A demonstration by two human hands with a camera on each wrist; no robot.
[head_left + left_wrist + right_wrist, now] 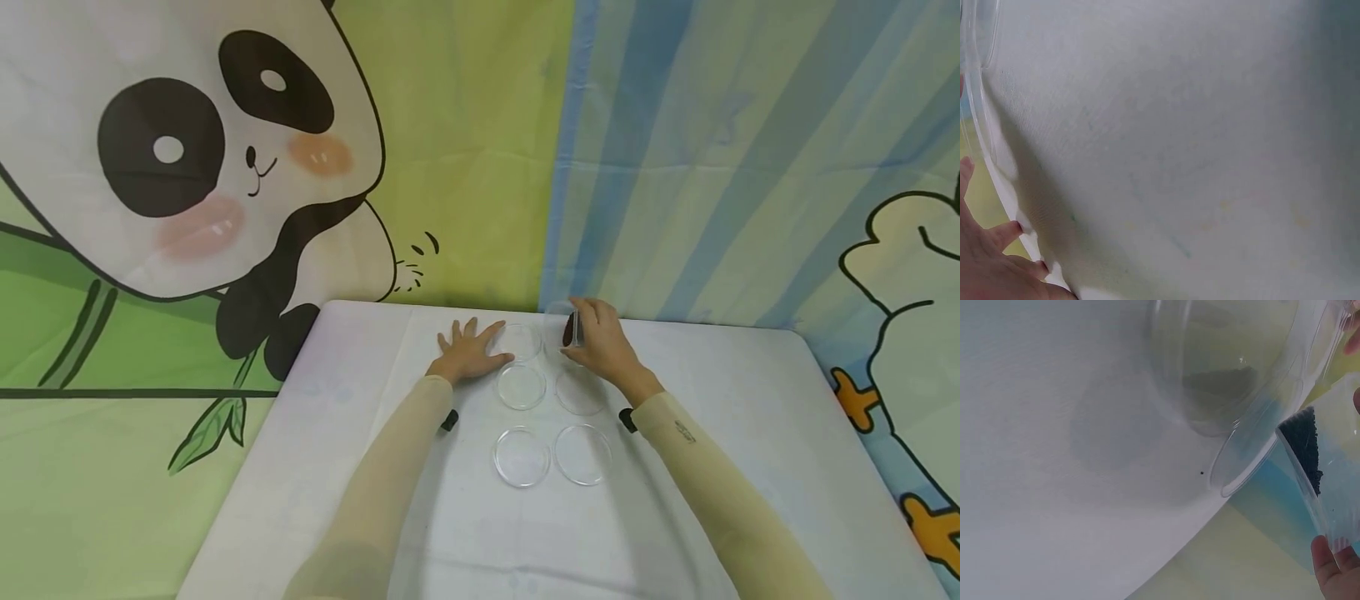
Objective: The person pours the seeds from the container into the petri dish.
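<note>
My right hand (606, 343) grips a clear plastic container (1337, 478) at the back of the table. The container is tilted, and small black grains (1302, 444) have gathered along its lower side. My left hand (468, 354) lies with fingers spread on the table, its thumb and index finger at the edge of a clear round dish (519, 342). In the left wrist view only part of the left hand (991, 256) shows. Just in front of the hands are two more clear dishes, the left one (522, 387) and the right one (580, 393).
Nearer the front are a clear dish on the left (522, 457) and another on the right (583, 454). A single dark speck (1202, 473) lies on the white table (712, 400). A panda-printed cloth (465, 150) hangs behind the table's far edge.
</note>
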